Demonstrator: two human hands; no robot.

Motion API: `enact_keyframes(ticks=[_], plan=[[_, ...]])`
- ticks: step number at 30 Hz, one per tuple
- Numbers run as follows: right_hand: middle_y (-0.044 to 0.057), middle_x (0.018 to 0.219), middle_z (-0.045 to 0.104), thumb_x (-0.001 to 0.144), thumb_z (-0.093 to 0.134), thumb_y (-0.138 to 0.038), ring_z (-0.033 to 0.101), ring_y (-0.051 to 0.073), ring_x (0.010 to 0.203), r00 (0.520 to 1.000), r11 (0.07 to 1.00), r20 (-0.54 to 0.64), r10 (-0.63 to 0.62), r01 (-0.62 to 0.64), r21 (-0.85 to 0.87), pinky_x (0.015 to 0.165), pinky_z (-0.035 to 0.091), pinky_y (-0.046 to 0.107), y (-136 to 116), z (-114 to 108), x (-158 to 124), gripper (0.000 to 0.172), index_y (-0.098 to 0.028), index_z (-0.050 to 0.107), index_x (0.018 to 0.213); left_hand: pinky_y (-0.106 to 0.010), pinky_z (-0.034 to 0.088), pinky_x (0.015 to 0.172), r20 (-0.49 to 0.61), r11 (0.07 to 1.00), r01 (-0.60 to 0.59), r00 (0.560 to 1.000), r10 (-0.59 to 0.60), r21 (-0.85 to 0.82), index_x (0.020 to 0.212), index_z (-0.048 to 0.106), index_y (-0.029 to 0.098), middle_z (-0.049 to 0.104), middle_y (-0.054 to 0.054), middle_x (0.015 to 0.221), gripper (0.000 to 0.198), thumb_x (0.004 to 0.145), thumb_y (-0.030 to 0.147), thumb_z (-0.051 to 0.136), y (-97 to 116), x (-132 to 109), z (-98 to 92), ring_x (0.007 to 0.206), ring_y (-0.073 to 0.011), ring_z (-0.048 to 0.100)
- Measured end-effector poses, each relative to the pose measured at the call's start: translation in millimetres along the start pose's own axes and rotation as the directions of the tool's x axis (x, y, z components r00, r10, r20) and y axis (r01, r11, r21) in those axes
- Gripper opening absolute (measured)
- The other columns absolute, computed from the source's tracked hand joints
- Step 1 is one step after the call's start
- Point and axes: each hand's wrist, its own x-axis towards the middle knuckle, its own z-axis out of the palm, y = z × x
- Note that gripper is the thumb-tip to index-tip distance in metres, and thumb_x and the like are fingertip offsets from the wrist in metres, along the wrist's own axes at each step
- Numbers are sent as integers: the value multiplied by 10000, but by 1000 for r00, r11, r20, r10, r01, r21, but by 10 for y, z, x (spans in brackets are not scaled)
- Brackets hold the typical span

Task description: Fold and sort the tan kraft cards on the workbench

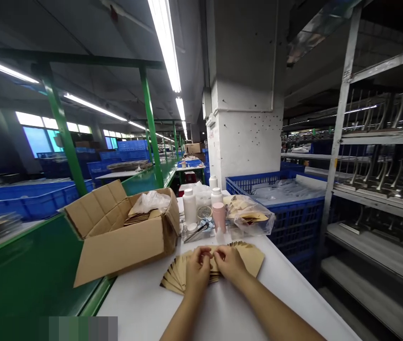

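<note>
Fanned brown kraft-paper pieces (253, 258) lie overlapping on the white table (286, 284). Above the left half of the fan is my left hand (199, 267), its fingers curled and the thumb close to the fingertips. My right hand (230, 263) faces it from the other side, thumb and forefinger pinched together. The two sets of fingertips nearly meet over the middle of the fan. Whatever sits between them is too small or too hidden to name. Just beyond my hands stand a pink bottle (219, 217) and a white bottle (189, 207).
An open cardboard box (126, 246) with brown paper and plastic inside stands at left, beside a green conveyor (27, 270). A clear plastic bag (251, 220) of brown pieces lies behind the fan. Blue crates (293, 227) and a metal rack (339, 113) flank the table's right.
</note>
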Motion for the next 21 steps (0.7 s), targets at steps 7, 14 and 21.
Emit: enact_keyframes(ticks=[7,14,21], plan=[[23,708,662,799,436,-236,551,120,634,999,997,40,-27,24,70,611,380,226,-93,5,-64,241,-188,667,752,-234,445,546,-1,994,51,999,-51,-100,877,553,154,581,1,683,187,734,234,462,11,-20,10,533,-108,533],[24,732,674,794,426,-216,575,130,664,996,993,65,-58,51,109,641,411,235,-133,50,-107,243,-187,662,749,-175,315,390,55,821,317,942,-332,-474,820,545,140,524,29,581,219,672,301,532,41,33,27,434,-75,451],[36,731,683,796,458,-299,599,150,667,996,980,83,14,-30,199,640,440,250,-163,0,-123,240,-172,659,763,-169,315,400,173,541,455,854,-491,-707,827,535,131,508,21,611,205,724,307,514,93,2,37,445,-64,461]])
